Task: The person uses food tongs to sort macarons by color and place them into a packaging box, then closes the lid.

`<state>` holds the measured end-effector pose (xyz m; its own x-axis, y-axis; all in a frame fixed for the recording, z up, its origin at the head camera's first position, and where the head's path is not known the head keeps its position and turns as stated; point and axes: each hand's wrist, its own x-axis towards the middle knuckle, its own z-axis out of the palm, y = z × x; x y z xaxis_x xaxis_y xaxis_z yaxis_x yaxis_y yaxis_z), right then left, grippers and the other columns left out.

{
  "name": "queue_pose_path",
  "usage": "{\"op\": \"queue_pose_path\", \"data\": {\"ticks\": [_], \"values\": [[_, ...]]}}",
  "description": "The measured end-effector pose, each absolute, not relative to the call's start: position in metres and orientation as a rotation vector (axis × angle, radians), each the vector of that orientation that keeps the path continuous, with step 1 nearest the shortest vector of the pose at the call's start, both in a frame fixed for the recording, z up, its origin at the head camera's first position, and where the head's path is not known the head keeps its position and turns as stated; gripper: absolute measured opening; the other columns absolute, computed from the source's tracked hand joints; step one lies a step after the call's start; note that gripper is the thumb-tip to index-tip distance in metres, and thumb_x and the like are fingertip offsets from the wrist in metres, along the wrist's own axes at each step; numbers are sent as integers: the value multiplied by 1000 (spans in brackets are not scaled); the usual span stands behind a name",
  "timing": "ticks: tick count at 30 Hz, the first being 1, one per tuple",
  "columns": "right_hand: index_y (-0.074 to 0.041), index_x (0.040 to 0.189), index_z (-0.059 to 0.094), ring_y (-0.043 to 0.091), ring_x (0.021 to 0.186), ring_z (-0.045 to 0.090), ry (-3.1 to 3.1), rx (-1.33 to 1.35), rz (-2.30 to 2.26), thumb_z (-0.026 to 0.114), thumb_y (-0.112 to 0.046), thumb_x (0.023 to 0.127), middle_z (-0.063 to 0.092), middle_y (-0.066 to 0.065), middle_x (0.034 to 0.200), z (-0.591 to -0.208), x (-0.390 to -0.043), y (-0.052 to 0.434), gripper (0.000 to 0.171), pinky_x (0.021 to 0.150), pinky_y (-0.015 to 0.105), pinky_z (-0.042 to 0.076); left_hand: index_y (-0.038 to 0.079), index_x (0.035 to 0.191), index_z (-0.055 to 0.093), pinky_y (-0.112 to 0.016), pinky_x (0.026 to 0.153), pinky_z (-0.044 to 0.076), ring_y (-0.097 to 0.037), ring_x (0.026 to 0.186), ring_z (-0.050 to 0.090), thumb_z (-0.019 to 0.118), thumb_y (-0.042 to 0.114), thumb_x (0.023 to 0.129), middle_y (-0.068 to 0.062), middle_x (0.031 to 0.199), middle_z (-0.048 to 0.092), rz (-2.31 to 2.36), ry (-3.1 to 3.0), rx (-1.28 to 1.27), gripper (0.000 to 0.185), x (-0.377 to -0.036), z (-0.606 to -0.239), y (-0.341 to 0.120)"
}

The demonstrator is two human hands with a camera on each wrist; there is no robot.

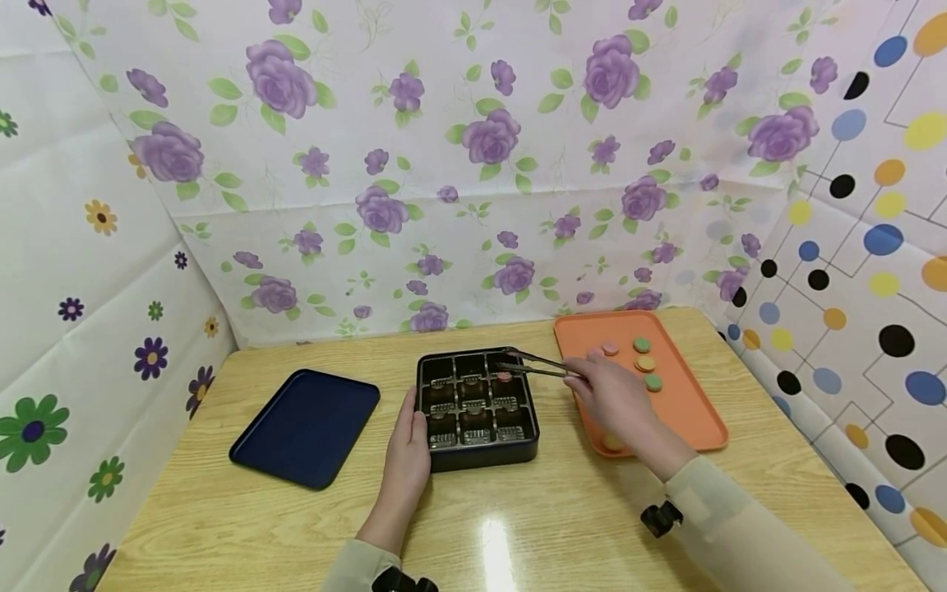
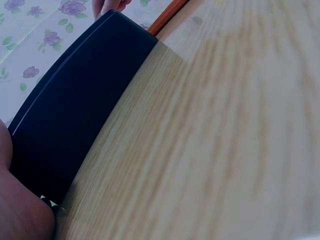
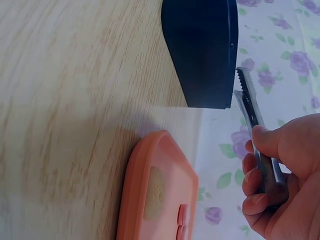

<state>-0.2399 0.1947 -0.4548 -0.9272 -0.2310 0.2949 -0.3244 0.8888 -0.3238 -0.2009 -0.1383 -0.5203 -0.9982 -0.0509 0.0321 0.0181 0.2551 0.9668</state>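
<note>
Over the box (image 1: 477, 407), the right hand (image 1: 614, 399) grips tongs (image 1: 536, 364) — tips apart — while the left hand (image 1: 408, 448), fingers straight, steadies its side.

We see the dark outer wall of a black box (image 2: 75, 110) running slantwise from the lower left up toward the top middle, standing on a pale wooden table (image 2: 215, 140) whose blurred grain fills the right and lower part of the view. Our left hand (image 2: 17, 205) shows only as a patch of palm in the lower left corner, pressed against the box wall; its fingers are out of sight. Past the box's far corner, a thin strip of orange tray edge (image 2: 167, 14) shows. Above it, fingertips of another hand (image 2: 107, 6) peek in at the top edge. A flowered backdrop (image 2: 35, 30) fills the upper left.
</note>
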Motion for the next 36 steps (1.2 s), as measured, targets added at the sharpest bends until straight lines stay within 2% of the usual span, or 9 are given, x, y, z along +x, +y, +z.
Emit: {"op": "queue_pose_path", "data": {"ticks": [5,8,13,17,24,26,31,33,36], "values": [[-11,139,77,23,79,73,-2772,432,572,73,-24,110,80,11,118,-452,-237,202,32,58,38,53,20,180,16,-63,133,18,-36,168,14,29,28,125,-7,184,14,-1890,-2438,28,57,-201,-520,-138],[-13,139,78,25,82,74,-2765,416,560,73,-25,111,80,11,118,-451,-235,208,31,58,39,54,20,180,16,-63,133,18,-36,168,14,29,29,125,-7,184,14,-1891,-2436,27,57,-202,-520,-138],[-14,139,78,26,73,70,-2762,364,504,74,-26,110,78,12,110,-450,-231,221,32,51,37,46,21,180,17,-63,133,19,-37,168,14,29,29,125,-7,184,15,-1886,-2442,33,57,-202,-520,-138],[-14,146,74,23,67,65,-2746,352,493,74,-24,110,76,12,105,-450,-228,231,38,50,36,40,21,180,17,-63,133,19,-37,168,15,29,28,125,-7,184,15,-1884,-2443,35,57,-203,-520,-138],[-17,152,70,16,55,46,-2763,311,544,70,-25,113,62,0,77,-449,-225,249,40,51,36,34,21,180,17,-63,133,19,-36,168,15,29,28,124,-7,184,15,-1876,-2449,38,57,-203,-520,-138],[-15,152,70,16,56,47,-2769,300,552,68,-25,113,62,2,79,-447,-224,254,40,52,36,35,21,180,17,-63,133,19,-36,168,15,29,28,124,-7,184,15,-1877,-2449,40,57,-202,-520,-138],[-10,147,72,17,58,48,-2767,278,548,70,-23,112,72,16,107,-447,-223,266,38,50,37,36,21,180,16,-64,133,19,-37,168,15,30,28,124,-8,184,15,-1884,-2452,45,57,-202,-519,-138],[-9,146,73,17,57,47,-2764,278,545,71,-22,112,72,17,109,-448,-223,270,36,48,36,36,21,180,16,-64,132,18,-37,168,14,30,28,124,-8,184,15,-1885,-2452,47,57,-201,-519,-138],[-6,142,74,17,57,46,-2760,285,541,71,-23,112,67,11,96,-448,-223,275,35,49,36,36,20,180,17,-63,133,18,-37,168,15,30,27,124,-8,184,15,-1883,-2451,54,57,-201,-519,-137]]}}
